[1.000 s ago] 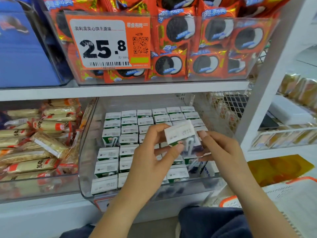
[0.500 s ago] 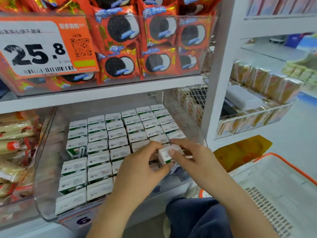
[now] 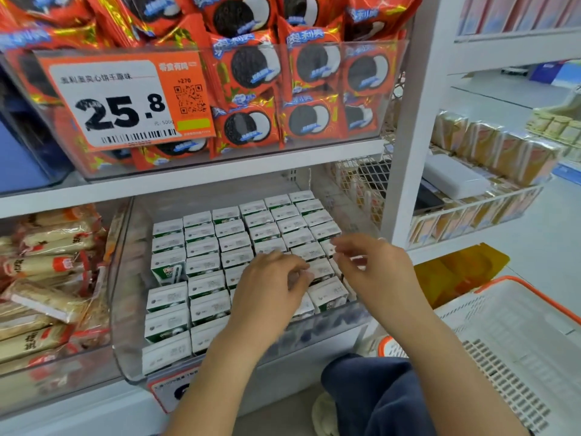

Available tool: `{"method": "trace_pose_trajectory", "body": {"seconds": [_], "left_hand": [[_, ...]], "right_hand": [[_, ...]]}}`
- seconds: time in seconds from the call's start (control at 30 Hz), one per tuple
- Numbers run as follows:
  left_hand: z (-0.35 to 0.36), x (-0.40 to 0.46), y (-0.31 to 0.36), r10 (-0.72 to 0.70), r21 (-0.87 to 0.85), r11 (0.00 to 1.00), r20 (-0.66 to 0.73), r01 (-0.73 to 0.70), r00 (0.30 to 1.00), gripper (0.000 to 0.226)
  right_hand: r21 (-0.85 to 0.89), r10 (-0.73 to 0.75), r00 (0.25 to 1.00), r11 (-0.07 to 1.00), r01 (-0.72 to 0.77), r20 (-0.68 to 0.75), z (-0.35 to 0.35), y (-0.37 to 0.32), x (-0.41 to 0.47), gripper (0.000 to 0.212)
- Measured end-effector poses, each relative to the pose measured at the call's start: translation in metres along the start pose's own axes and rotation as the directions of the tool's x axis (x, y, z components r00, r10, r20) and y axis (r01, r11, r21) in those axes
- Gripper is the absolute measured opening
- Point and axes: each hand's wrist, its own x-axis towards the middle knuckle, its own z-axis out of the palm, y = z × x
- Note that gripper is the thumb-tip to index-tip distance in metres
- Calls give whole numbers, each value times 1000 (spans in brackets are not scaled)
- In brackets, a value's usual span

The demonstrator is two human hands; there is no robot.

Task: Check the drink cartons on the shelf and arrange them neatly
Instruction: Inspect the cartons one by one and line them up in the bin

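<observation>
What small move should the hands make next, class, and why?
Probably press the front-right cartons upright into line: they lean askew, while the back rows sit square. Both the left hand and right hand hover over them, holding nothing.

I read "25.8" in large black digits on the orange price tag (image 3: 125, 102); right of them on that tag, "+270" above a QR code; carton (image 3: 201, 265) print below stays illegible to me.

Both forearms reach forward, bare. Left hand (image 3: 270, 287) is palm-down with fingers loosely curled, tips blurred. Right hand (image 3: 374, 265) is raised beside it, fingers relaxed and spread, holding nothing.
</observation>
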Motion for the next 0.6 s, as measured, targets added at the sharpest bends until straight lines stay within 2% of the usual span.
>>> {"method": "trace_pose_trajectory", "body": {"seconds": [0.1, 0.23, 0.4, 0.5, 0.6], "left_hand": [[-5, 14, -1, -11, 125, 992, 92, 0, 996, 28], [-11, 28, 1, -8, 277, 960, 185, -45, 983, 36], [-5, 36, 11, -18, 436, 896, 238, -90, 971, 46], [-2, 36, 9, -7, 417, 904, 226, -90, 974, 44], [-2, 32, 4, -1, 330, 942, 198, -66, 980, 44]], "right_hand": [[-24, -10, 1000, 1000, 10, -3, -3, -1, 8, 24], [-142, -78, 989, 985, 96, 126, -3, 4, 8, 26], [-282, -166, 949, 929, 242, 267, -3, 10, 16, 31], [-256, -170, 922, 929, 268, 348, 2, 11, 20, 33], [-212, -177, 914, 940, 267, 366, 4, 13, 24, 36]]}}
